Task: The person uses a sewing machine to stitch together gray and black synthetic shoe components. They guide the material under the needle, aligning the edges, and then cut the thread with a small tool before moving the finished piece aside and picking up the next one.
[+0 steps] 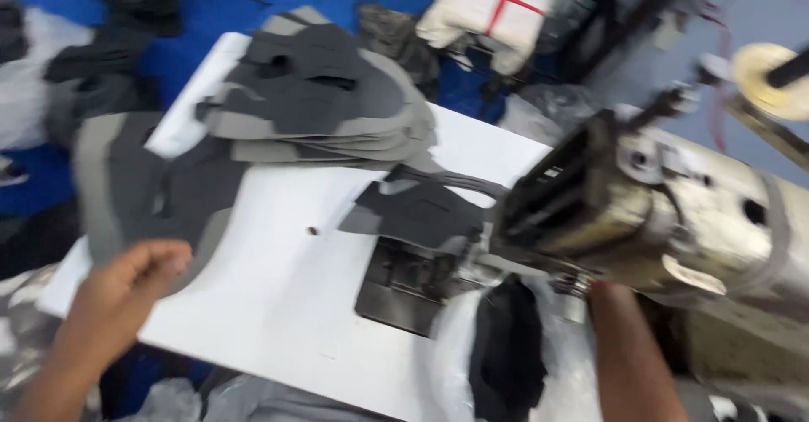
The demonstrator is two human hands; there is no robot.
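Observation:
My left hand (139, 275) grips a grey and dark fabric piece (143, 186) at the left edge of the white sewing table (278, 287). My right forearm (628, 346) reaches under the head of the sewing machine (674, 211); the right hand itself is hidden behind the machine. A dark grey cut piece (417, 211) lies at the needle area over the dark metal plate (404, 283). The frame is motion-blurred.
A stack of grey cut pieces (320, 93) lies at the table's far side. A black cloth (506, 346) hangs at the near edge. Blue surface with dark fabric (101, 60) lies to the left, a white bundle tied with red string (493, 5) behind, a thread spool (771, 72) at right.

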